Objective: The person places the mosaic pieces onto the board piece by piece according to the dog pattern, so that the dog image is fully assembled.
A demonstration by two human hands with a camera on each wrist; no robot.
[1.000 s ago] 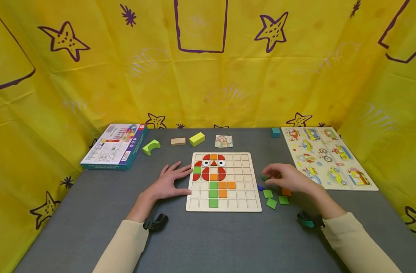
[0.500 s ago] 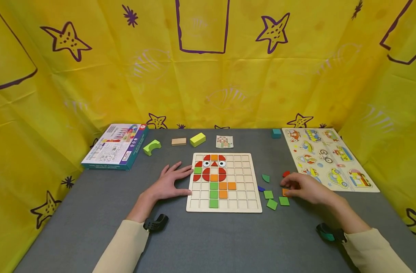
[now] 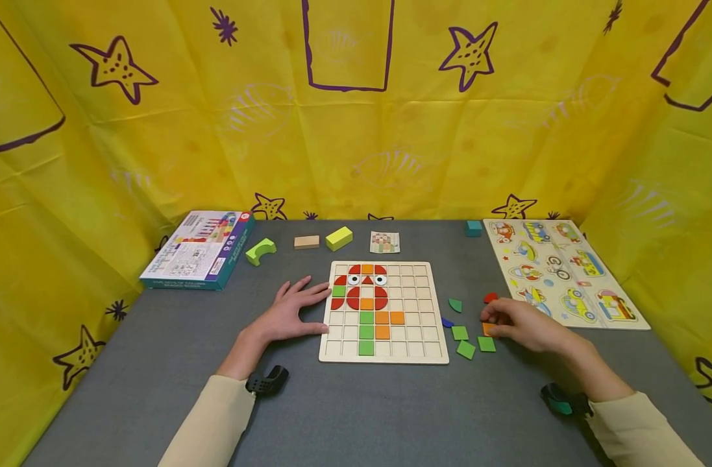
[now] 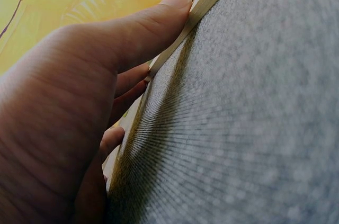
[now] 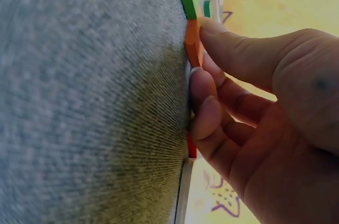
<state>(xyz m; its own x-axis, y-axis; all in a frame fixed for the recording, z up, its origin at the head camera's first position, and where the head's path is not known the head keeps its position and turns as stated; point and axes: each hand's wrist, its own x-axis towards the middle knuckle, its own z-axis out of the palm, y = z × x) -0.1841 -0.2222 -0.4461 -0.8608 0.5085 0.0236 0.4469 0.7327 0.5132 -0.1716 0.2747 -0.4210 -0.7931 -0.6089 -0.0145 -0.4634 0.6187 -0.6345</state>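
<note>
A wooden grid board (image 3: 417, 353) lies flat, with red, orange, green and eye-patterned tiles set in its left and middle cells. My left hand (image 3: 285, 316) rests at the board's left edge, fingers spread and thumb straight; the left wrist view shows the thumb (image 4: 153, 20) against the wooden side. To the right of the board, my right hand (image 3: 525, 322) has thumb and fingers at opposite sides of an orange square tile (image 5: 193, 44), pinching it at table level. A red tile (image 3: 491, 297) lies by its fingertips. Green square tiles (image 3: 459, 333) lie nearby.
A green rounded tile (image 3: 455, 305) and a blue piece (image 3: 446, 322) lie beside the board. Behind are a picture card (image 3: 385, 242), yellow block (image 3: 339, 239), tan block (image 3: 306, 242), green arch (image 3: 260, 251) and teal cube (image 3: 473, 228). A box (image 3: 198, 250) and picture puzzle (image 3: 566, 272) flank them.
My right hand has moved right and toward me, from the green rounded tile to the orange square tile, uncovering the green one. My left hand has stayed at the board's edge.
</note>
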